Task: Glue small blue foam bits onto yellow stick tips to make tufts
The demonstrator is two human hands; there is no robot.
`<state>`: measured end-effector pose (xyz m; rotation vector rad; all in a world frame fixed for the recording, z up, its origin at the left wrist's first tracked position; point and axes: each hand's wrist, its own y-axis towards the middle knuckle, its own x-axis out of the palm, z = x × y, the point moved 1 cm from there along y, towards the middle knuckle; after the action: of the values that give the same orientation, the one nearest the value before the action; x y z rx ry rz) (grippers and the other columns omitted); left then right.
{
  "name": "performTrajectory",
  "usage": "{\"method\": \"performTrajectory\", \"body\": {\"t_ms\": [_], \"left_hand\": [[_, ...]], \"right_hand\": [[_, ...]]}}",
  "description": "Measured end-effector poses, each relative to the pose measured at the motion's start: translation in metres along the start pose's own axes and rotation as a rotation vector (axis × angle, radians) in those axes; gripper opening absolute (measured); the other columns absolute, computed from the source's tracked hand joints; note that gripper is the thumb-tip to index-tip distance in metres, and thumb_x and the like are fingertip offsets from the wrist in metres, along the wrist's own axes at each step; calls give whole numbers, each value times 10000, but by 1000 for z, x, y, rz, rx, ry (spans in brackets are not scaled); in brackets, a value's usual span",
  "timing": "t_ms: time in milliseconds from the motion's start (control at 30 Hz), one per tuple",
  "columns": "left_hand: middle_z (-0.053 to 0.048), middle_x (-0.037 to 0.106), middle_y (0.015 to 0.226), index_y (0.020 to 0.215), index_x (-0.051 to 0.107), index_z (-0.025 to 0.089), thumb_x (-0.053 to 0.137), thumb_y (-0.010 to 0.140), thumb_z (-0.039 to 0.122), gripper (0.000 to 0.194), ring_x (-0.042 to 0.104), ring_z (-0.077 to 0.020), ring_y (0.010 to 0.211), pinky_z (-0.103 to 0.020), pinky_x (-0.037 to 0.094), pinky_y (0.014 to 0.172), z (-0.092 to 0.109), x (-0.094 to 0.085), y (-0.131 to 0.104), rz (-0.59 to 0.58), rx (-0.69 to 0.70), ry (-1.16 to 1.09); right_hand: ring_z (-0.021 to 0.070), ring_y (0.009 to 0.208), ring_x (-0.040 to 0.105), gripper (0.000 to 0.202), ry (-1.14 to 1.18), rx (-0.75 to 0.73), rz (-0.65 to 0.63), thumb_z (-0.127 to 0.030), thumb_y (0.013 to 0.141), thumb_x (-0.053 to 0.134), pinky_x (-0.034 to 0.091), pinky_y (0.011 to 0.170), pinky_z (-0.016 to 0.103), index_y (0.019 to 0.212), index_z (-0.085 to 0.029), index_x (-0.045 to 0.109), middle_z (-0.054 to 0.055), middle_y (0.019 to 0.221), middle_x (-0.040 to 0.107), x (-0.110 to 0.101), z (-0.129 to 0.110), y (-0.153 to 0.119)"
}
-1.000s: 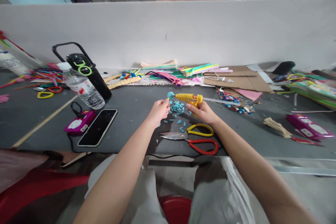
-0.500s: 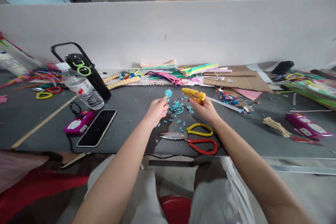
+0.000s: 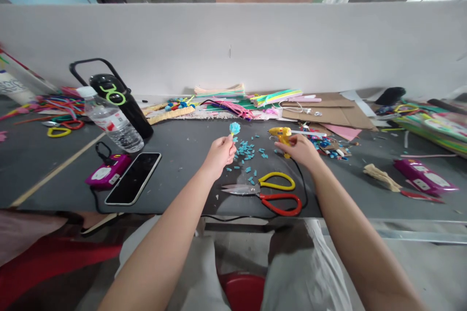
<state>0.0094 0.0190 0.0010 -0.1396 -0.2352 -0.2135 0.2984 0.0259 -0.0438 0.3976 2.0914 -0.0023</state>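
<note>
My left hand is closed in a pinch around the thin yellow-green stem of a small blue flower, which points up beyond my fingertips. To the right, the fingers of my right hand are around the handle of a yellow hot glue gun. A clear glue stick sticks out of its rear end, and its nozzle points left. Small blue pieces lie scattered between my hands. Nearer to me are large scissors with one yellow and one red handle, blades to the left.
A phone, a purple power strip, a water bottle and a black flask stand left. Pipe cleaners and cardboard line the partition. Another purple power strip sits right. A black cord runs along the front edge.
My right hand has moved right and down with the glue gun, away from the flower. My left hand stays nearly in place, still holding the flower.
</note>
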Motion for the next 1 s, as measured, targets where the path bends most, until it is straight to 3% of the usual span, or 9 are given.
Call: {"method": "performTrajectory", "body": {"t_ms": [100, 167, 233, 300, 400, 500, 800, 1000], "left_hand": [[79, 382, 525, 715, 391, 198, 559, 974, 411, 375, 269, -32, 370, -168, 183, 373, 0, 1, 0, 28, 10, 5], [83, 375, 517, 746, 418, 196, 541, 984, 409, 342, 271, -36, 365, -172, 175, 377, 0, 2, -1, 29, 2, 5], [82, 384, 524, 758, 423, 195, 536, 989, 393, 325, 274, -34, 369, -173, 173, 386, 0, 4, -2, 22, -2, 14], [77, 396, 535, 750, 410, 195, 525, 997, 369, 323, 283, -33, 373, -175, 174, 391, 0, 5, -5, 33, 7, 22], [73, 391, 529, 719, 400, 193, 521, 997, 359, 346, 298, -37, 379, -179, 183, 391, 0, 6, -8, 43, 24, 34], [71, 384, 517, 688, 410, 186, 533, 991, 374, 377, 303, -37, 380, -184, 193, 395, -1, 7, -9, 44, 30, 50], [72, 411, 529, 711, 422, 184, 519, 998, 334, 338, 328, -34, 383, -175, 226, 397, -5, 9, -4, 57, 31, 104], [77, 385, 516, 716, 398, 193, 444, 1023, 290, 325, 302, -36, 365, -183, 181, 386, -6, 9, -3, 25, -27, 82]], "right_hand": [[256, 794, 624, 551, -50, 44, 19, -685, 714, 694, 423, 676, 344, 911, -173, 639, 119, 905, 698, -20, 6, -21], [221, 717, 610, 476, 113, -78, -55, -663, 787, 649, 431, 656, 334, 820, -188, 640, 79, 789, 685, -28, -4, -37], [204, 724, 614, 446, 397, -244, -253, -631, 841, 626, 460, 668, 322, 856, -187, 673, 68, 799, 696, -30, -30, -50], [205, 772, 627, 427, 561, -336, -366, -600, 844, 651, 478, 684, 318, 929, -185, 709, 73, 862, 715, -24, -65, -56], [190, 725, 605, 426, 670, -352, -379, -590, 835, 660, 467, 638, 311, 899, -175, 731, 70, 805, 710, -7, -112, -50], [164, 678, 578, 404, 737, -332, -420, -567, 802, 699, 445, 620, 300, 849, -169, 749, 57, 770, 705, 11, -136, -40], [125, 619, 516, 403, 894, -263, -457, -559, 752, 741, 440, 600, 278, 774, -157, 718, 28, 696, 662, 24, -126, -40], [137, 636, 545, 348, 918, -312, -268, -518, 816, 703, 452, 611, 285, 833, -171, 697, 27, 729, 673, 22, -113, -32]]}}
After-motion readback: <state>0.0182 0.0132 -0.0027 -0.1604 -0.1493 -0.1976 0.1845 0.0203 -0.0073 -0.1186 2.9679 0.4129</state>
